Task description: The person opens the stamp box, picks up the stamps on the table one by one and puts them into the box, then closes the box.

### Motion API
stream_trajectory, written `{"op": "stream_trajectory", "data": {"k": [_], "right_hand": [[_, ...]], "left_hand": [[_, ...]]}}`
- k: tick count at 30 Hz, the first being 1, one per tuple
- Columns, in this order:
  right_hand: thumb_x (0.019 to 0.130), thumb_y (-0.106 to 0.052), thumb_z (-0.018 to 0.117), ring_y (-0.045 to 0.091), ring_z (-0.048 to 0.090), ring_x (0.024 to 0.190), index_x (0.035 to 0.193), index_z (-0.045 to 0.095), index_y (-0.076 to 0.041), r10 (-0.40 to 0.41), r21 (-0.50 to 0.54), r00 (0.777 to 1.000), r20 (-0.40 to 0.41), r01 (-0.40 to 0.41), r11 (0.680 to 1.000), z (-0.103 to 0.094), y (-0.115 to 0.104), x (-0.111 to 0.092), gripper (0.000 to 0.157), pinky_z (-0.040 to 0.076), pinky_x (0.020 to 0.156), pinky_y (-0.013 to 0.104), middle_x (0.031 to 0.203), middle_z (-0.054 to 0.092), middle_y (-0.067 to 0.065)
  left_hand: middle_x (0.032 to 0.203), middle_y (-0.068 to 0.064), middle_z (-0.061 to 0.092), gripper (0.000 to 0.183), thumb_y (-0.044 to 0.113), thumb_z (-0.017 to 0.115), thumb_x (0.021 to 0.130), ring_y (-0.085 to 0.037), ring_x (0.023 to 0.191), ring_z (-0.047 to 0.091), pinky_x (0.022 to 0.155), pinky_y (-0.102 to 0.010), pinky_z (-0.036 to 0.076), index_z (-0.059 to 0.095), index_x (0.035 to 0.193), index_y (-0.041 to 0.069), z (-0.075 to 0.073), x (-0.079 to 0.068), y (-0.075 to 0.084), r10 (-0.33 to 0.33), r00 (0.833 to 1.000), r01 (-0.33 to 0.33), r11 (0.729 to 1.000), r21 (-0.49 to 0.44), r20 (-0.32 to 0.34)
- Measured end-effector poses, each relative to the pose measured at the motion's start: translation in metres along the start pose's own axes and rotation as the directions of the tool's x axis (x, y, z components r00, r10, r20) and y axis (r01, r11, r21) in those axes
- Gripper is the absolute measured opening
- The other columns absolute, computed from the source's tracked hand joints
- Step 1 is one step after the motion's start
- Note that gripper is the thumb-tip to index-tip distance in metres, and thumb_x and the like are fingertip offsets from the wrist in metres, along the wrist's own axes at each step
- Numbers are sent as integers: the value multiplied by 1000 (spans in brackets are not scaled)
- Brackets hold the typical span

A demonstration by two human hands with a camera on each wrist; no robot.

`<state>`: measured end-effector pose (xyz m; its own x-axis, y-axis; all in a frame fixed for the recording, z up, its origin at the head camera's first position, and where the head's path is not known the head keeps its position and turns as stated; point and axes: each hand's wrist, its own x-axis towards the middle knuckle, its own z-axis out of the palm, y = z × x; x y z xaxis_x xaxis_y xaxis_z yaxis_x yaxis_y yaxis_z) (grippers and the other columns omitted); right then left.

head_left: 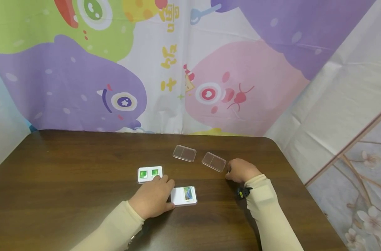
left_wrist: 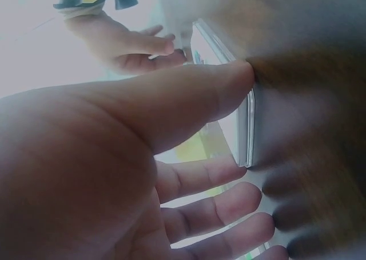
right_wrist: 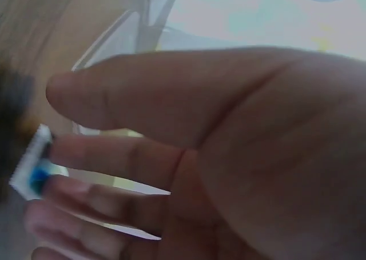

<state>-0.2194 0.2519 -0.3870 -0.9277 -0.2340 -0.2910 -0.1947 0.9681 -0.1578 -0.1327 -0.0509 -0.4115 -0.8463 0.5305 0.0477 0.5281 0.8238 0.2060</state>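
My left hand point(head_left: 155, 196) holds a white card-like case point(head_left: 177, 197) flat on the table, a colourful stamp point(head_left: 189, 194) at its right half. In the left wrist view the thumb lies on one edge of the case point(left_wrist: 249, 117), with the index fingertip at its corner. My right hand point(head_left: 242, 170) is low over the table, beside a clear plastic lid point(head_left: 213, 161). The right wrist view shows a small blurred stamp point(right_wrist: 28, 171) with a toothed white edge, right at the index and middle fingertips; the thumb stands apart from them.
Another white case point(head_left: 141, 178) with two green stamps lies just beyond my left fingers. A second clear lid point(head_left: 184, 153) lies farther back. A cartoon-print cloth point(head_left: 165, 115) hangs behind the brown table point(head_left: 68, 195).
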Motion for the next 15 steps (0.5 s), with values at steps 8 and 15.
{"op": "stream_trajectory", "data": {"k": [8,15], "right_hand": [[89,-24,75,17,53,67,83,68,-8,-13,62,999,40,11,998,-3,-16,-10,18,42,62,32,76,60,1],[89,-26,76,16,53,68,81,67,-9,-69,89,996,54,64,994,-2,-25,-12,21,42,61,30,78,60,2]], "left_hand": [[93,-10,57,52,36,90,78,-28,82,56,69,-45,52,63,106,1,2,0,-1,-5,1000,5,1000,-3,-5],[94,-10,57,53,36,90,78,-28,82,55,70,-45,52,63,107,1,0,0,1,-8,1000,8,1000,-6,3]]}}
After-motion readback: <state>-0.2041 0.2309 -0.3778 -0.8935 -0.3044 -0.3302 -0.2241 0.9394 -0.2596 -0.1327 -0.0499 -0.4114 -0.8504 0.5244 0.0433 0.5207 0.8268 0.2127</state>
